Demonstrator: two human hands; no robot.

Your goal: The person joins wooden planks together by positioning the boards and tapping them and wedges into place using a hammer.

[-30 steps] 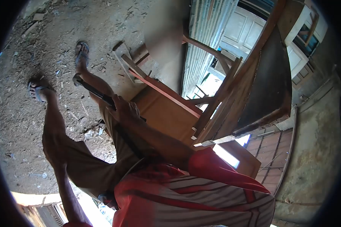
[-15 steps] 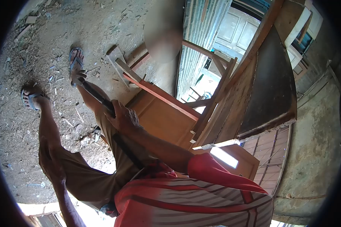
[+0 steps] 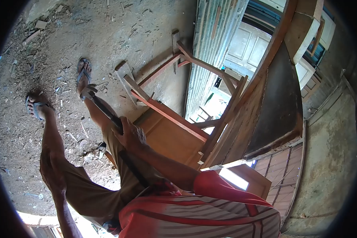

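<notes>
My right hand (image 3: pixel 130 134) is wrapped round the dark handle of a claw hammer (image 3: pixel 104 108). The metal head points away from me, just above my right shin and near the sandalled right foot (image 3: pixel 83 70). My left hand (image 3: pixel 53 174) lies flat over my left knee with nothing visible in it. Brown trousers (image 3: pixel 91 194) cover my bent legs. A dark strip (image 3: pixel 134 168) runs along the right thigh; I cannot tell what it is.
Wood chips and scraps litter the dirt floor (image 3: pixel 23 146). To my right stand a wooden frame (image 3: pixel 166 113), a brown panel (image 3: pixel 168 133) and a large dark-topped wooden piece (image 3: pixel 275 107). Corrugated metal sheet (image 3: pixel 210 39) and a mottled wall (image 3: pixel 329 158) lie beyond.
The blurred shape over the wooden frame is gone, so more of the frame shows. The view has shifted slightly. My right hand still grips the hammer, and my left hand stays on the knee.
</notes>
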